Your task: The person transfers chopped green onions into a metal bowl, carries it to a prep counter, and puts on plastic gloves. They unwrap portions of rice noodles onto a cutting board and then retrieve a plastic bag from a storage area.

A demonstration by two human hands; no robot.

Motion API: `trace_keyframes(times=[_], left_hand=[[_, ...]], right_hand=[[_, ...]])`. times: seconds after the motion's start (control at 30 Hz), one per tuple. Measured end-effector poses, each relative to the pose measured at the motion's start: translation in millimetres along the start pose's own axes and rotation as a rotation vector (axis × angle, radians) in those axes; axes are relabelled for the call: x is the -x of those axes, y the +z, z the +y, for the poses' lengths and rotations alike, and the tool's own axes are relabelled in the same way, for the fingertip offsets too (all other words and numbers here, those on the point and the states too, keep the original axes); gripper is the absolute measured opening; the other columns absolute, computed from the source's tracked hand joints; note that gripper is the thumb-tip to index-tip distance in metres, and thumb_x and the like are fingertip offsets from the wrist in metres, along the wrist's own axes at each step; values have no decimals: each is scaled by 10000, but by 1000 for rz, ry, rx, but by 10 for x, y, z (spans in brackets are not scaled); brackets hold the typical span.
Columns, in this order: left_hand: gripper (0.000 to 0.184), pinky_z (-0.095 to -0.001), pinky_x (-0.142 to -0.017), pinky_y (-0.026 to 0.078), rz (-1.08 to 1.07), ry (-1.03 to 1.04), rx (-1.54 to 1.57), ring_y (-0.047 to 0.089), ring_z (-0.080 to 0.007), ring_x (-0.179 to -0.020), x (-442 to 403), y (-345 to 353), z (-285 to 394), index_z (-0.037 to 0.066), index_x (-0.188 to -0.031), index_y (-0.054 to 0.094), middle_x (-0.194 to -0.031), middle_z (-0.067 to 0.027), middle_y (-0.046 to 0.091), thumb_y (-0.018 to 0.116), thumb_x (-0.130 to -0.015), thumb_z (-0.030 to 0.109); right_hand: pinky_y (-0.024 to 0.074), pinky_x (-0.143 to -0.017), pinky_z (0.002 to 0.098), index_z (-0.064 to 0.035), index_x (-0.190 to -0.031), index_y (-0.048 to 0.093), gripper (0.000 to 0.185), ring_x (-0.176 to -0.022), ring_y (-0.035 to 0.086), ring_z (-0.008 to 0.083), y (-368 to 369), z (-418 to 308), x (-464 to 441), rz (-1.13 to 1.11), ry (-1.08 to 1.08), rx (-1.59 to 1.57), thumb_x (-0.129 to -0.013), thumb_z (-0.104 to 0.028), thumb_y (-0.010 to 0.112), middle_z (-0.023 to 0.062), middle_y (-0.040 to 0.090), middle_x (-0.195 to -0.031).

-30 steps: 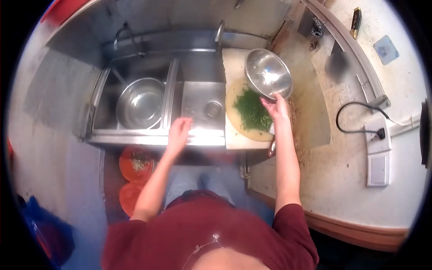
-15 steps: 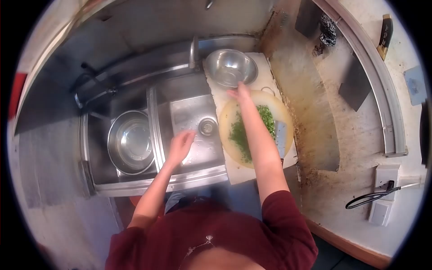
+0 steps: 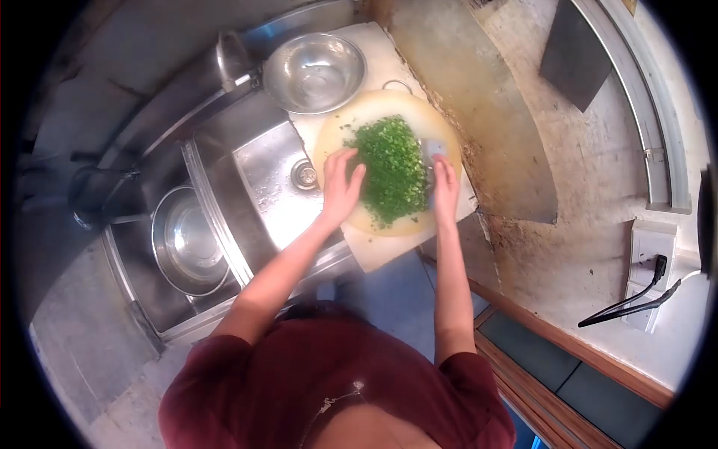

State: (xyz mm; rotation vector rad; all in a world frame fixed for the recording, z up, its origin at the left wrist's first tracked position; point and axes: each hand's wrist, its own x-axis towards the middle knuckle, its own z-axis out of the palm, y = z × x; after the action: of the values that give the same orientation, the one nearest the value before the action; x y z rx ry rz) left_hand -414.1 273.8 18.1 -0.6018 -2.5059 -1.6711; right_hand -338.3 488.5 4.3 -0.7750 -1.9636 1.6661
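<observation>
A mound of chopped green herbs covers the middle of a round cutting board. Against the mound's left edge rests my left hand, thumb and fingers apart, holding nothing. On the other side my right hand is closed over a cleaver, fingers along its blade. The hand hides the cleaver's handle. Beyond the board stands a shiny metal bowl with a wet-looking bottom.
Left of the board is a steel sink basin with a drain. A second basin holds a large metal bowl of clear liquid. A stained wall borders the board on the right. A power outlet with a black cable is mounted farther right.
My right hand has drawn back from the metal bowl to the cleaver. My left hand has gone from above the sink to the herbs. The view has shifted and turned.
</observation>
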Motion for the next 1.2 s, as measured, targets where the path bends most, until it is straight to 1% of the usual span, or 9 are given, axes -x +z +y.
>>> trace_keyframes(times=[0.03, 0.17, 0.4, 0.53, 0.57, 0.7, 0.8, 1.0, 1.2], left_hand=[[396, -403, -990, 289, -24, -11, -32, 368, -342, -1159, 31, 115, -53, 23, -1201, 439, -1220, -189, 404, 523, -870, 225], [476, -414, -1029, 246, 60, -70, -77, 313, -352, -1229, 78, 426, -93, 0, -1275, 382, -1324, -213, 326, 476, -893, 268], [369, -378, -990, 315, 172, -237, 185, 418, -335, -1167, -73, 806, 87, 23, -1182, 504, -1246, -197, 445, 505, -880, 235], [292, -337, -947, 370, 224, -357, 410, 481, -283, -1119, -116, 883, 269, 25, -1118, 563, -1198, -171, 506, 519, -866, 166], [260, -306, -934, 380, 242, -447, 541, 497, -235, -1103, -120, 900, 358, 23, -1093, 583, -1182, -150, 528, 513, -865, 127], [227, -286, -932, 375, 245, -485, 673, 494, -204, -1099, -140, 839, 516, 13, -1053, 604, -1170, -128, 545, 501, -867, 92], [222, -287, -942, 365, 249, -516, 746, 494, -201, -1100, -146, 764, 634, 7, -1041, 608, -1161, -121, 550, 498, -867, 88], [240, -284, -935, 367, 323, -400, 822, 512, -187, -1067, -545, 387, 816, -19, -1021, 607, -1104, -116, 583, 463, -864, 92], [268, -277, -872, 399, 494, -217, 833, 533, -179, -998, -1596, -178, 559, -15, -994, 620, -1054, -112, 598, 463, -854, 152]], right_hand=[[382, -922, 302, -10, -1168, 527, 341, -1085, 499, 201, 94, -18, 69, -4, -10, 17, -885, -201, 530, 117, 551, -1142], [346, -969, 333, -29, -1202, 511, 377, -1164, 436, 261, 386, -14, 85, -47, -133, 133, -867, -196, 562, 170, 503, -1205], [347, -964, 353, -11, -1139, 556, 362, -1118, 469, 294, 580, -98, 41, -64, -185, 131, -814, -155, 623, 176, 511, -1188], [377, -918, 318, -2, -1131, 559, 341, -1082, 491, 242, 722, -181, 112, -32, -1, -94, -828, -152, 606, 151, 521, -1157], [386, -893, 287, 1, -1129, 561, 320, -1061, 495, 190, 725, -224, 133, -31, 58, -138, -844, -141, 586, 129, 536, -1147], [384, -887, 257, 20, -1128, 557, 303, -1033, 498, 140, 732, -434, 239, 67, 221, -443, -865, -130, 560, 93, 554, -1142], [385, -889, 258, 20, -1129, 557, 309, -1026, 499, 143, 740, -684, 336, 149, 279, -460, -867, -144, 557, 85, 554, -1134], [425, -832, 252, 30, -1147, 532, 347, -973, 529, 147, 1015, -1177, 202, 56, 188, -596, -858, -158, 571, 98, 567, -1090], [440, -802, 252, 38, -1090, 560, 313, -933, 541, 145, 1915, -1524, -555, -109, 34, -643, -837, -143, 591, 100, 592, -1013]])
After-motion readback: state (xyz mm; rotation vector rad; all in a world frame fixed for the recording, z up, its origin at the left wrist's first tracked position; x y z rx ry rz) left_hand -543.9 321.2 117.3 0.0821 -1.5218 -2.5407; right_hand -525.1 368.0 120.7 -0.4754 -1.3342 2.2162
